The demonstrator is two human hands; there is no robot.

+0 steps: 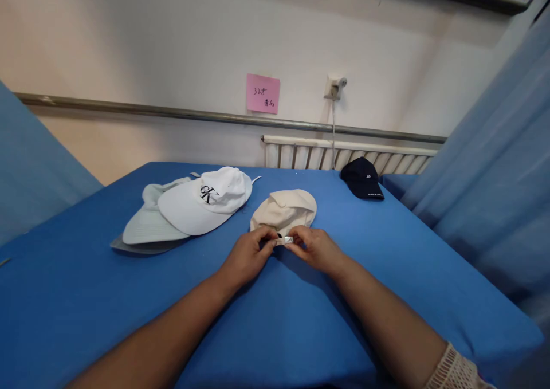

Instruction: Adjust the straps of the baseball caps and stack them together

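Note:
A beige baseball cap (286, 205) lies on the blue-covered table (240, 326), its brim pointing away and its back strap facing me. My left hand (249, 254) pinches the strap's left part between thumb and fingers. At the strap's right end, beside a small silvery buckle, my right hand (318, 248) is closed in a similar pinch. Both hands are just above the cloth, close together. Part of the strap is hidden behind my fingertips.
To the left, a white cap (227, 191) with black letters overlaps stacked pale grey caps (150, 226). A black cap (361, 178) sits at the far right edge. Behind are a radiator (315, 153), a metal rail (193, 113) and a plugged-in cord (334, 128). Blue curtains (494, 148) hang at both sides.

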